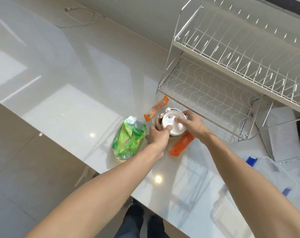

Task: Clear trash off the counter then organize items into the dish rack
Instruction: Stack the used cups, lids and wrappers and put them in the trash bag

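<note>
Just in front of the dish rack (205,93) on the desk (68,103), the white lidded container (174,123) is pinched by left hand (157,136) fingers and pressed by the right hand (192,125), so the orange wrappers (157,108) touching it could be swept aside if it is lifted carelessly

Green bag (128,140), orange wrappers (181,145)

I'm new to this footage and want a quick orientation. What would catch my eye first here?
Both hands meet mid-counter on a round white lidded container: the left hand at its near-left edge, the right hand on its lid. Bright wrappers ring it: a crumpled green bag to the left, one orange packet behind and another orange packet in front. The empty two-tier white wire dish rack fills the upper right.
</note>
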